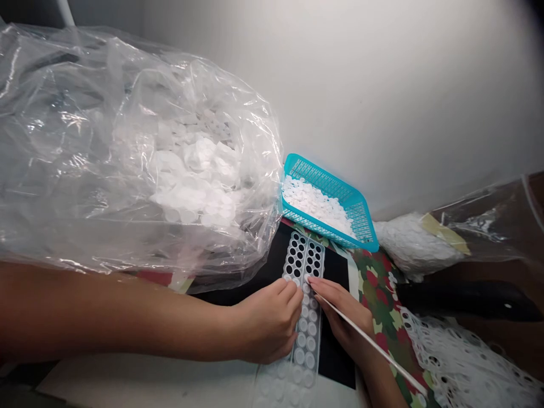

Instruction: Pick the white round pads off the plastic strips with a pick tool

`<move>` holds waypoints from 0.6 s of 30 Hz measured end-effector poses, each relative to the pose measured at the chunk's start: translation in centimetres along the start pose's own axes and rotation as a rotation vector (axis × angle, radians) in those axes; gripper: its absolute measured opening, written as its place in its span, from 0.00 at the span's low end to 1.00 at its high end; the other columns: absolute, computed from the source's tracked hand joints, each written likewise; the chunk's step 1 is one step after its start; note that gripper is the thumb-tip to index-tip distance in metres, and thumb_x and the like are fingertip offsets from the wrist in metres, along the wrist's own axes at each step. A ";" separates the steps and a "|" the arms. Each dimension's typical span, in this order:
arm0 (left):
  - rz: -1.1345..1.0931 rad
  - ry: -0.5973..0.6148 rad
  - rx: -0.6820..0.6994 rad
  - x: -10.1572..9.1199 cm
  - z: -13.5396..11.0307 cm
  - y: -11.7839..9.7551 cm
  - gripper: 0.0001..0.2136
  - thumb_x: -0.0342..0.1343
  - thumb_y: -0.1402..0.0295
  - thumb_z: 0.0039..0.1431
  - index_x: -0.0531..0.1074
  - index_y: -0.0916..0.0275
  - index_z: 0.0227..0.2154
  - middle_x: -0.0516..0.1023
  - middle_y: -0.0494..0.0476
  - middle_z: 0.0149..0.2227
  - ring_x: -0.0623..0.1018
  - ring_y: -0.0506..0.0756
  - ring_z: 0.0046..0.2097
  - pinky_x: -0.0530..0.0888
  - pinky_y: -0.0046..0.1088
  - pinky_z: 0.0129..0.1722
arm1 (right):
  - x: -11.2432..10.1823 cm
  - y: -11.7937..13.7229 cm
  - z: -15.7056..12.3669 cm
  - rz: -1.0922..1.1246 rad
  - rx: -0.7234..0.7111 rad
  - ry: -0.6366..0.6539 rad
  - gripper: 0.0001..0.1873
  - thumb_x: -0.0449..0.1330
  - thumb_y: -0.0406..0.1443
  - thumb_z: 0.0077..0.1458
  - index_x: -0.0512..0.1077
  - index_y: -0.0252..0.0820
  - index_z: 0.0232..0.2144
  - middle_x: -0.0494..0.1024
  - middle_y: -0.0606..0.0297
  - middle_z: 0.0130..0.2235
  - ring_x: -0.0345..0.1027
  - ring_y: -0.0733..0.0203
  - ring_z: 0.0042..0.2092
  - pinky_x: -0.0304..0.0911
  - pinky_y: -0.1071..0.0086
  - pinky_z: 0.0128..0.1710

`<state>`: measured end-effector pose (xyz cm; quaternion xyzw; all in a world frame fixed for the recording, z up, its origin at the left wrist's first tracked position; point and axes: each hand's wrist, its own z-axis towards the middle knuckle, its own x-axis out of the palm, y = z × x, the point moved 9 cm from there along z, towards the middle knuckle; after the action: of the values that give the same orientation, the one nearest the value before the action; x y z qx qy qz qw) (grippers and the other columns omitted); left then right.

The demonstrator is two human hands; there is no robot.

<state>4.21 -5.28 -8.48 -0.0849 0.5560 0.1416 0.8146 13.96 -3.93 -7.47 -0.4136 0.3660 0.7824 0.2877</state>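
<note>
A long translucent plastic strip tray [301, 340] with rows of round holes lies on a black sheet [340, 362]. Dark holes show at its far end, while white round caps [299, 356] fill the nearer rows. My left hand [272, 320] is closed in a pinch over the tray's left side, its fingertips at the border between filled and bare holes; what they hold is hidden. Opposite it, my right hand [348, 320] grips a thin white stick [374, 345], its fingertips touching the tray near a white cap.
A big clear plastic bag [127, 170] of white pieces bulges above my left forearm. Against the wall stands a teal basket [365, 226] of small white pieces. To the right are another filled bag [416, 243], a black handle [476, 300] and piled perforated strips [471, 362].
</note>
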 end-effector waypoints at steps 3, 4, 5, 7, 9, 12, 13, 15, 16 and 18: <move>-0.065 0.044 -0.016 0.2 0.0 0.4 0.18 0.46 0.62 0.58 0.72 0.73 0.39 0.71 0.69 0.41 0.68 0.60 0.39 0.61 0.36 0.33 | 0.2 -0.3 -0.3 -0.003 -0.002 -0.001 0.18 0.53 0.27 0.58 0.70 0.42 0.49 0.76 0.60 0.48 0.70 0.58 0.50 0.70 0.64 0.49; -0.094 0.059 -0.019 0.3 0.0 0.5 0.18 0.46 0.62 0.58 0.72 0.73 0.40 0.71 0.68 0.40 0.67 0.60 0.39 0.61 0.36 0.33 | 0.3 -0.4 -0.4 -0.002 -0.010 -0.001 0.18 0.53 0.26 0.58 0.70 0.42 0.49 0.76 0.60 0.48 0.70 0.58 0.51 0.70 0.63 0.50; -0.120 0.070 -0.022 0.4 0.1 0.6 0.18 0.46 0.62 0.58 0.71 0.73 0.40 0.70 0.67 0.40 0.67 0.59 0.38 0.61 0.35 0.33 | 0.4 -0.4 -0.4 -0.002 -0.018 0.001 0.19 0.53 0.26 0.58 0.69 0.42 0.50 0.76 0.59 0.49 0.69 0.57 0.51 0.70 0.63 0.50; -0.151 0.076 -0.024 0.4 0.1 0.8 0.18 0.46 0.62 0.58 0.71 0.73 0.41 0.69 0.66 0.40 0.66 0.59 0.39 0.61 0.35 0.33 | 0.5 -0.4 -0.5 -0.008 -0.029 0.005 0.19 0.52 0.26 0.58 0.69 0.42 0.50 0.75 0.59 0.49 0.69 0.57 0.52 0.69 0.62 0.51; -0.156 0.067 -0.023 0.4 0.1 0.8 0.18 0.46 0.62 0.58 0.71 0.73 0.41 0.69 0.66 0.40 0.66 0.59 0.39 0.60 0.35 0.34 | 0.6 -0.4 -0.5 -0.021 -0.041 0.010 0.19 0.52 0.26 0.58 0.69 0.42 0.51 0.75 0.58 0.50 0.68 0.57 0.52 0.69 0.62 0.51; -0.147 0.059 -0.025 0.3 0.2 0.8 0.18 0.46 0.62 0.58 0.71 0.73 0.40 0.69 0.66 0.39 0.66 0.59 0.38 0.60 0.35 0.33 | 0.9 -0.5 -0.8 -0.038 -0.044 0.030 0.20 0.51 0.26 0.59 0.68 0.42 0.52 0.73 0.57 0.51 0.67 0.57 0.53 0.68 0.61 0.52; -0.145 0.056 -0.026 0.3 0.2 0.8 0.18 0.47 0.62 0.58 0.71 0.72 0.40 0.69 0.66 0.39 0.65 0.59 0.38 0.60 0.35 0.33 | 1.0 -0.7 -0.9 -0.042 -0.034 0.039 0.20 0.50 0.27 0.60 0.67 0.42 0.53 0.72 0.57 0.52 0.67 0.56 0.54 0.67 0.60 0.53; -0.145 0.055 -0.027 0.3 0.2 0.8 0.17 0.47 0.62 0.58 0.71 0.72 0.39 0.69 0.65 0.39 0.65 0.59 0.37 0.59 0.35 0.33 | 1.2 -1.0 -1.1 -0.057 -0.004 0.051 0.21 0.49 0.28 0.60 0.66 0.41 0.54 0.71 0.56 0.54 0.65 0.55 0.55 0.66 0.59 0.54; -0.146 0.055 -0.025 0.3 0.2 0.8 0.17 0.46 0.62 0.58 0.72 0.72 0.39 0.69 0.65 0.39 0.65 0.59 0.37 0.59 0.35 0.33 | 1.1 -1.0 -1.1 -0.068 0.004 0.044 0.21 0.49 0.28 0.60 0.65 0.41 0.55 0.70 0.56 0.54 0.65 0.55 0.55 0.65 0.59 0.55; -0.150 0.061 -0.022 0.3 0.2 0.8 0.17 0.46 0.62 0.58 0.72 0.71 0.39 0.69 0.65 0.40 0.65 0.58 0.37 0.60 0.35 0.33 | 0.8 -0.8 -0.9 -0.099 0.006 -0.003 0.22 0.49 0.26 0.60 0.64 0.42 0.56 0.70 0.56 0.54 0.65 0.56 0.55 0.65 0.60 0.55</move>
<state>4.26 -4.42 -8.69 -0.1395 0.5712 0.0838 0.8046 14.58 -4.09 -8.73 -0.4290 0.3472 0.7668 0.3279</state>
